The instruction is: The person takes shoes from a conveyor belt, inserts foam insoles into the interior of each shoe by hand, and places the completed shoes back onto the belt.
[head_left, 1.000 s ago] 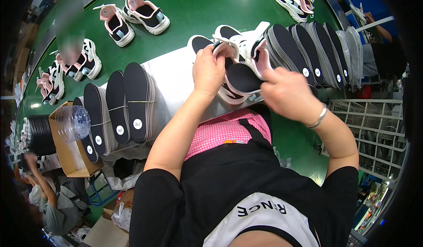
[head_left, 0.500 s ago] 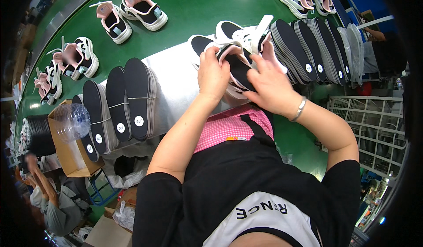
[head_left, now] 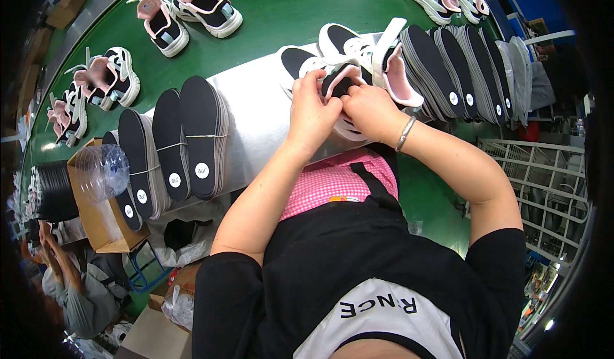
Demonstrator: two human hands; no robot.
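Two white, black and pink sneakers lie side by side before me, toes pointing away. My left hand [head_left: 312,112] grips the collar of the left sneaker [head_left: 295,59], thumb and fingers closed on its edge. My right hand [head_left: 376,112] is closed at the same shoe's opening, fingertips bent against the collar, beside the left thumb. Its fingertips are partly hidden, as is much of the heel. The right sneaker [head_left: 340,38] rests just beyond my right hand, its pink-lined heel [head_left: 398,80] and raised white strap touching the insole stacks.
Banded stacks of black insoles [head_left: 203,128] stand at left, more insole stacks [head_left: 427,64] at right. Other sneakers [head_left: 208,10] sit on the green table [head_left: 275,13]. A clear plastic container [head_left: 102,173] in a cardboard box, a white wire rack [head_left: 534,180] and another person [head_left: 83,295] are around.
My right hand has moved left and inward, its spread fingers closing at the shoe's opening next to my left hand. The dark inside of the shoe is now mostly covered.
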